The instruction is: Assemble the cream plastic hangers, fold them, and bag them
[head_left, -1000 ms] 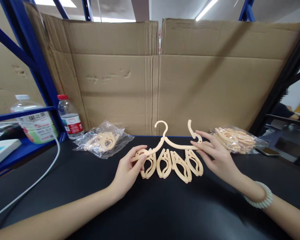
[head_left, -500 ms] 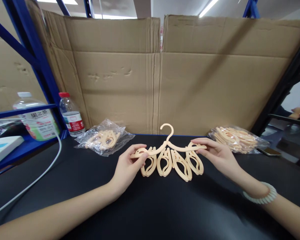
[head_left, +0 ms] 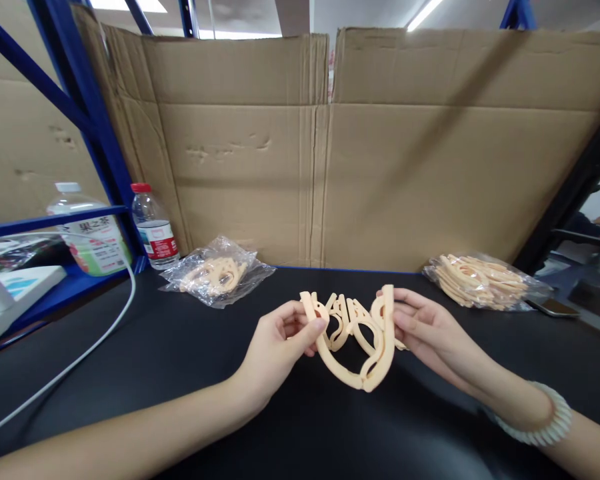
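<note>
A cream folding clothes hanger (head_left: 347, 375) is raised over the black table, its two arms bent up into a V with the joint lowest. My left hand (head_left: 285, 340) pinches the end of one arm between thumb and fingers. Around the end of the other arm, my right hand (head_left: 425, 327) is closed, with a pale beaded bracelet on that wrist. Behind the held hanger, several folded hangers (head_left: 336, 337) of the same kind lie on the table, partly hidden by it.
A clear bag of hangers (head_left: 215, 273) lies at the back left, a fuller bag (head_left: 480, 280) at the back right beside a phone (head_left: 555, 307). A red-capped bottle (head_left: 155, 230) stands left. A white cable (head_left: 113, 327) crosses the left side. Cardboard (head_left: 250, 173) walls the back.
The hanger was spread wide with its hook upright; now its arms are folded upward and its joint points down toward me. My hands have come closer together.
</note>
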A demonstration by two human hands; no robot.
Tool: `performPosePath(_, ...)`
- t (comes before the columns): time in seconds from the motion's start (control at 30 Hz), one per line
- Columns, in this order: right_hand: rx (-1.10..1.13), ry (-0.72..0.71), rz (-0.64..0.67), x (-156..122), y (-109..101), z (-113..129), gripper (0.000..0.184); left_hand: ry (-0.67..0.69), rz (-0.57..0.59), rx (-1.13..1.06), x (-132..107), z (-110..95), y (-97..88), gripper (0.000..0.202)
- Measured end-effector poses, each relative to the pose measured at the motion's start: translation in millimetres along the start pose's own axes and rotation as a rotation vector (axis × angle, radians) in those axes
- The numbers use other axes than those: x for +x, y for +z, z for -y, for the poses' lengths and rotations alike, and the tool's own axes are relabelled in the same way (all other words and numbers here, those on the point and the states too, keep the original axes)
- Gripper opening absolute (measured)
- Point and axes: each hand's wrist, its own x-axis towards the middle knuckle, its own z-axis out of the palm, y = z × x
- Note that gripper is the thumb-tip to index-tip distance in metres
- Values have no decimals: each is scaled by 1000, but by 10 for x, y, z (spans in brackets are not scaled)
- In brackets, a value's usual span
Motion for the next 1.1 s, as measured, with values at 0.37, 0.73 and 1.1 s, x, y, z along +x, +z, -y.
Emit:
performPosePath(0.37,3,-38,346,-190,232,-143,65,-56,43,-32,-34,101,83,25)
performPosePath(0.73,-366,-184,237,-170,240,-57,20,-40,89,-5,-46,109,65,26)
performPosePath(1.1,-349,-160,155,-155,260,-91,23,31,174,30,-81,87,77,21)
